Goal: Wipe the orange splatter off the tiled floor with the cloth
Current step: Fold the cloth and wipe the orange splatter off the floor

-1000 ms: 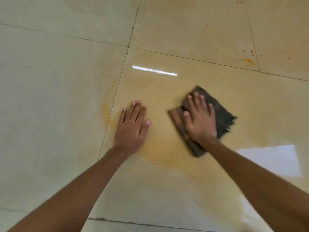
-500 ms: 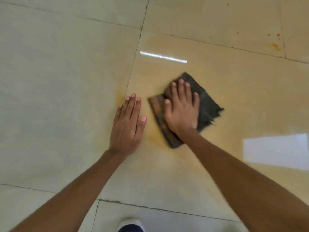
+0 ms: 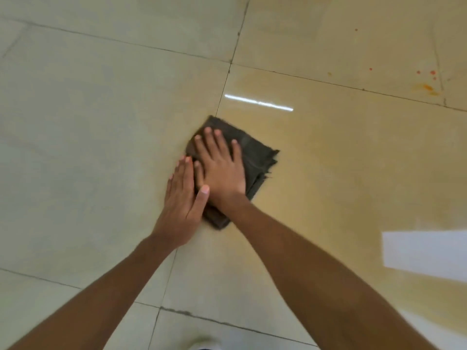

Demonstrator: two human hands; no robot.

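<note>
The left hand [image 3: 183,200] lies flat on the tiled floor [image 3: 101,147], fingers straight, its thumb against the right hand [image 3: 222,170], which presses, fingers spread, on the dark folded cloth [image 3: 255,157] lying across a tile joint. Orange splatter [image 3: 427,82] dots the floor towards its far right corner, well apart from the cloth.

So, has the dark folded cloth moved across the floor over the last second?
Yes. The dark folded cloth under the right hand slid left, reaching the grout line between tiles and meeting the left hand.

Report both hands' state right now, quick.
Left hand: open, fingers straight, next to the cloth.
Right hand: open, pressing flat on the cloth.
</note>
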